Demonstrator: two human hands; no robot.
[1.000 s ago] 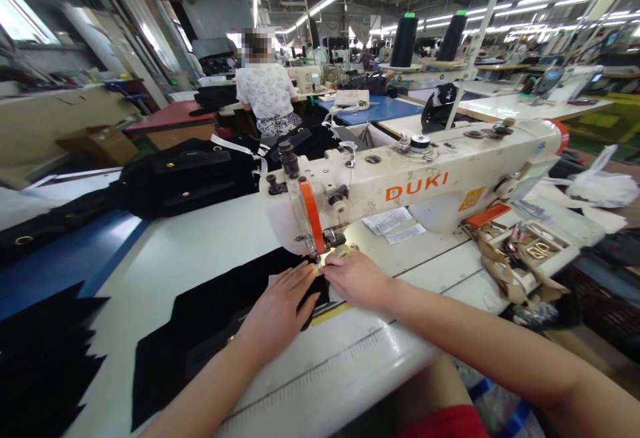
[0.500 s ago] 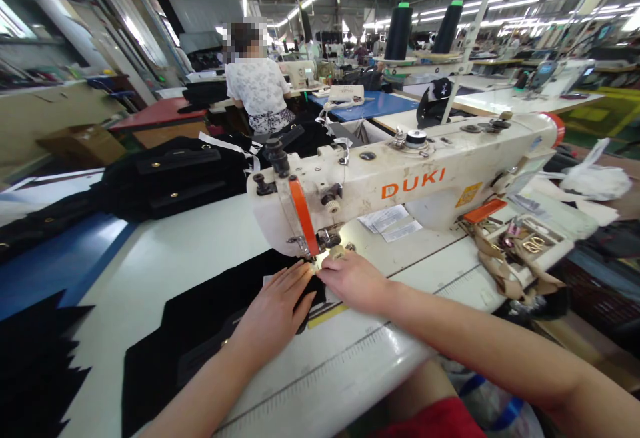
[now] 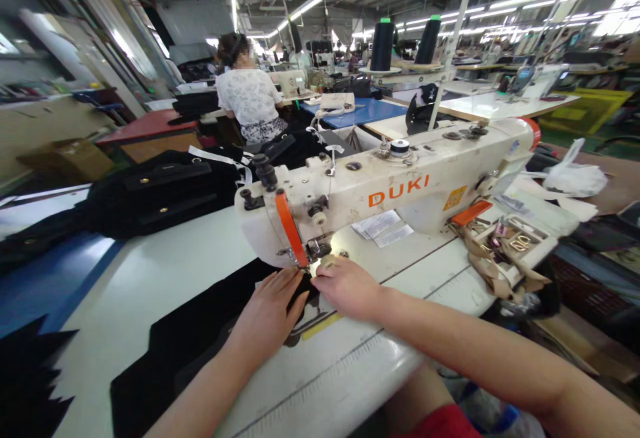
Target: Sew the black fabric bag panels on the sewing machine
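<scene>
– where do we have the black cloth (image 3: pixel 195 321)?
– we have it lying on the white tabletop (image 3: pixel 200 245), its far right part reaching the head of the sewing machine (image 3: pixel 350 201).
– and our left hand (image 3: pixel 267 311)?
– we see it palm down on the cloth, fingers stretched out and thumb apart, gripping nothing, just beside the lower end of the orange strip (image 3: pixel 291 228).
– our right hand (image 3: pixel 347 288)?
– we keep its fingers bent in near the left fingertips; whether they pinch the cloth's edge, we cannot tell.
– what else do we see?
– white printed slips (image 3: pixel 383 228) beyond the right hand, a tray (image 3: pixel 539 255) with metal buckles (image 3: pixel 521 243) farther right, and, past the machine, a person (image 3: pixel 247 101) in a patterned white top.
</scene>
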